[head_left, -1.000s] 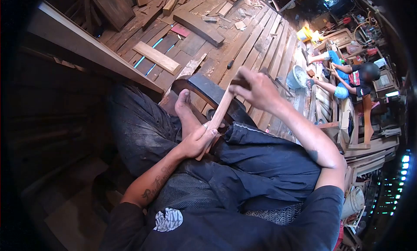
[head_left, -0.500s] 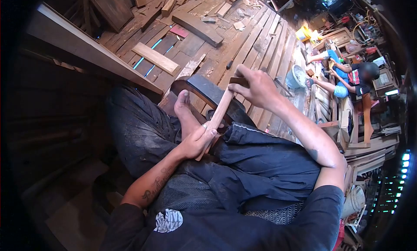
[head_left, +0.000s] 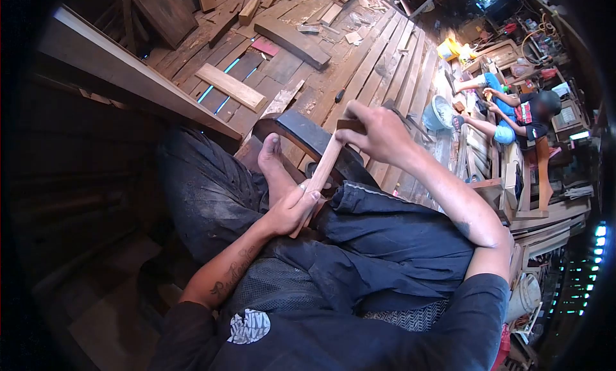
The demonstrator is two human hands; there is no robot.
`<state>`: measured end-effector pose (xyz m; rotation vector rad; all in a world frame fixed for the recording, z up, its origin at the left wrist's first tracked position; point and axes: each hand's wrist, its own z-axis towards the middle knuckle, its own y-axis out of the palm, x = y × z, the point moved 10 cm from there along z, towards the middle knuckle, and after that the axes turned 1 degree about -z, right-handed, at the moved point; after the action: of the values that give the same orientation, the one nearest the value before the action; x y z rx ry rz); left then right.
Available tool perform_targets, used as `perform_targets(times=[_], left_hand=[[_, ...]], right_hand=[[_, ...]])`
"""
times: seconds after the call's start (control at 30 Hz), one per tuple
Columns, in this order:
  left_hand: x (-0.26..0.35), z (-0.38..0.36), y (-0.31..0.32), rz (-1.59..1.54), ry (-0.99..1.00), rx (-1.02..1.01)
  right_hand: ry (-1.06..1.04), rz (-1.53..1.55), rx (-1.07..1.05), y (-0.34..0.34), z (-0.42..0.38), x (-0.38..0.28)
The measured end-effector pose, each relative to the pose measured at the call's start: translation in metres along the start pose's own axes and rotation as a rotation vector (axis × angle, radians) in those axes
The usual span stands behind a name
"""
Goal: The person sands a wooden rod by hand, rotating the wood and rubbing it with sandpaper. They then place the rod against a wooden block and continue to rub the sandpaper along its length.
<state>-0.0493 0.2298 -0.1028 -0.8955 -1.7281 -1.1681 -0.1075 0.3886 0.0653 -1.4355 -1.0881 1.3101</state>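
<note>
My left hand (head_left: 293, 210) is wrapped round the lower part of a narrow strip of pale wood (head_left: 326, 162), which slants up and away from my lap. Around the strip's far end, my right hand (head_left: 383, 132) pinches a thin brown piece that looks like folded sandpaper (head_left: 350, 124). The brown piece lies against the wood's tip. Its far side is hidden by my fingers. Beneath the strip is a dark curved wooden piece (head_left: 308, 137), close to my bare foot (head_left: 270, 156).
A long board (head_left: 141, 73) slants along the left. Loose planks (head_left: 230, 87) and offcuts lie on the slatted floor, with a dark-handled tool (head_left: 339, 96) among them. To the right, a white bucket (head_left: 439, 113) stands near a seated person (head_left: 523, 111) working with both hands.
My right hand has shifted slightly at the strip's far end, its fingers blurred, and the brown piece has moved with it. My left hand keeps its hold. The seated person's hands have moved a little.
</note>
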Motion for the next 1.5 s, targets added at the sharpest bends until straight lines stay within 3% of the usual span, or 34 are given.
perform_targets(times=[0.1, 0.13, 0.3, 0.37, 0.5, 0.57, 0.67, 0.7, 0.77, 0.87, 1.0, 1.1, 1.13, 1.27, 1.4, 1.5], left_hand=[[0.004, 0.004, 0.0, 0.053, 0.16, 0.036], [0.005, 0.004, 0.001, 0.046, 0.16, 0.037], [0.003, 0.0, -0.002, 0.081, 0.066, 0.035], [-0.002, 0.003, -0.003, 0.08, 0.134, 0.037], [-0.001, 0.003, 0.0, 0.016, 0.142, 0.022], [0.001, -0.001, 0.0, 0.04, 0.097, 0.034], [0.005, 0.004, -0.001, 0.065, 0.24, 0.057], [0.01, 0.004, 0.001, 0.075, 0.314, 0.057], [0.0, 0.006, 0.0, 0.058, 0.234, 0.027], [0.0, 0.002, 0.001, 0.096, 0.153, 0.017], [0.005, 0.003, 0.001, 0.085, 0.207, 0.054], [0.0, 0.0, 0.0, 0.043, 0.096, 0.035], [-0.001, 0.0, 0.0, 0.071, 0.102, 0.035], [-0.007, 0.006, -0.001, 0.099, 0.182, 0.053], [-0.007, 0.004, -0.002, 0.091, 0.121, 0.037], [-0.01, 0.007, -0.003, 0.16, 0.188, 0.053]], right_hand=[[0.04, -0.013, -0.079, 0.009, -0.009, -0.006], [-0.083, 0.026, -0.053, 0.019, -0.011, -0.013], [-0.006, 0.031, -0.078, 0.013, -0.005, -0.012], [0.033, 0.011, -0.086, 0.008, -0.006, -0.01], [-0.1, 0.028, -0.053, 0.012, -0.009, -0.014], [-0.029, 0.053, -0.012, 0.008, -0.005, 0.001], [0.016, 0.031, -0.09, 0.01, -0.011, -0.009], [-0.07, 0.059, -0.078, 0.016, -0.013, -0.019], [-0.029, 0.034, -0.178, 0.026, -0.009, -0.013], [0.025, 0.02, -0.017, 0.003, -0.002, 0.002], [-0.127, -0.045, -0.112, 0.024, -0.016, -0.029], [-0.06, 0.037, -0.063, 0.015, -0.003, -0.014], [-0.032, -0.101, -0.01, 0.005, 0.0, -0.011], [-0.06, -0.061, -0.144, 0.028, -0.012, -0.025], [-0.065, -0.056, 0.008, 0.002, 0.001, -0.014], [0.054, -0.052, -0.132, 0.012, -0.006, -0.012]])
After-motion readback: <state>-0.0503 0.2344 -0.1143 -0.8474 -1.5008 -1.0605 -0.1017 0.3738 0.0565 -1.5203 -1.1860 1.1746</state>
